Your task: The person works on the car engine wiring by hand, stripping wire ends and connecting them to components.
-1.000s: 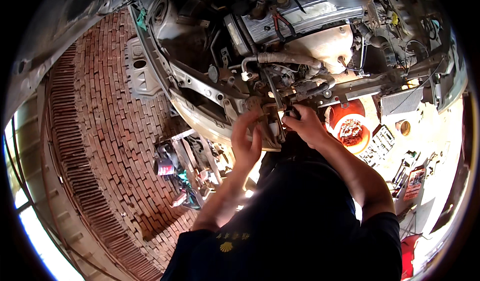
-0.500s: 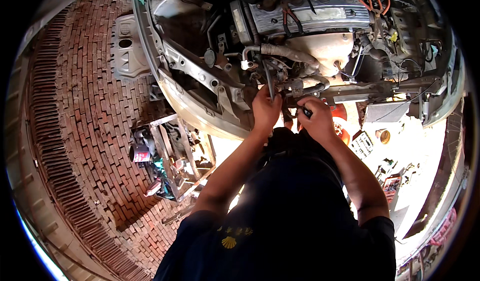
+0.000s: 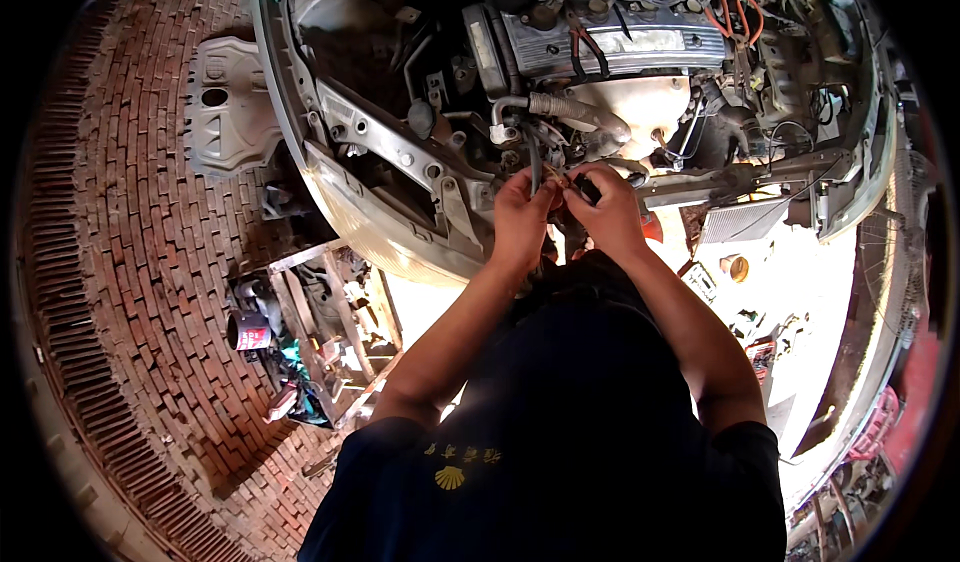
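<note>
At the front of an open car engine bay, my left hand [image 3: 520, 220] is closed on the lower end of a grey hose [image 3: 535, 152] that hangs down from the engine. Beside it, almost touching, my right hand [image 3: 610, 212] is closed around a small black tool [image 3: 590, 190], mostly hidden in the palm. The fingertips of both hands meet at a small yellowish piece at the hose end, too small to make out. Above them are a ribbed intake hose [image 3: 570, 110] and a pale heat shield [image 3: 650, 107].
Black-handled pliers [image 3: 585, 47] and orange-handled pliers [image 3: 738, 17] lie on the engine. On the left, a grey cover plate [image 3: 232, 107] rests on the brick floor [image 3: 150, 262], near a wooden-framed crate [image 3: 345, 307] and a dark can [image 3: 247, 330]. A radiator [image 3: 740, 220] stands at right.
My right hand has moved up and left to meet the left hand at the hose. The yellowish piece now shows between the fingertips. The whole view has shifted slightly.
</note>
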